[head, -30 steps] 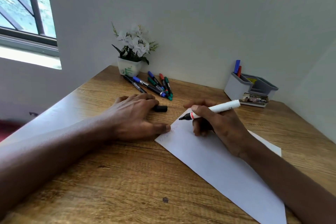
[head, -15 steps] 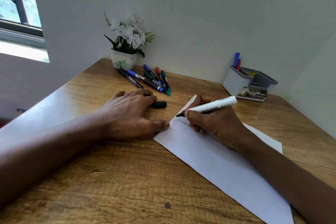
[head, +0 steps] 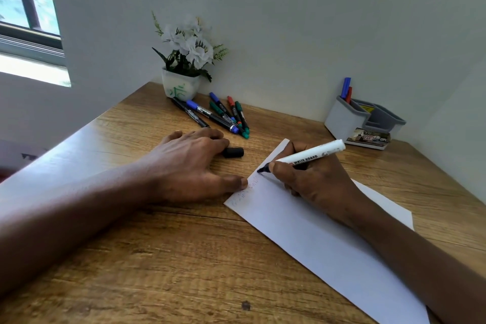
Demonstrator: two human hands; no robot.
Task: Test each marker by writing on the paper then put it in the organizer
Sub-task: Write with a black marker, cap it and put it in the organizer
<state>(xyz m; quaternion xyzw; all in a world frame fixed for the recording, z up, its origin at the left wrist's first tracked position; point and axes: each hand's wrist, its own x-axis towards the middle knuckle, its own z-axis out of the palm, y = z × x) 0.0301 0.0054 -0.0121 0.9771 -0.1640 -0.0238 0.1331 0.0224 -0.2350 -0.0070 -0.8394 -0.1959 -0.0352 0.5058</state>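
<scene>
A wooden tabletop (head: 157, 258) carries a white paper (head: 302, 223) laid on a slant from the near right edge toward the middle. The left hand (head: 189, 166) lies flat on the wood with relaxed fingers, holding nothing, its thumb tip touching the paper's left edge beside faint scribbles. The right hand (head: 315, 181) rests on the paper's far end, fingers curled round a white marker (head: 313, 154) whose dark tip touches the sheet near its far left edge. A potted plant (head: 181, 87) with white flowers stands in the far left corner, against the wall. A grey organizer (head: 344, 119) sits in the far right corner, with a blue marker (head: 345, 87) and a red one (head: 349, 95) upright in its tallest compartment. Loose markers (head: 218, 113) lie fanned just beside the pot. A black cap (head: 233, 152) lies at the left hand's fingertips.
</scene>
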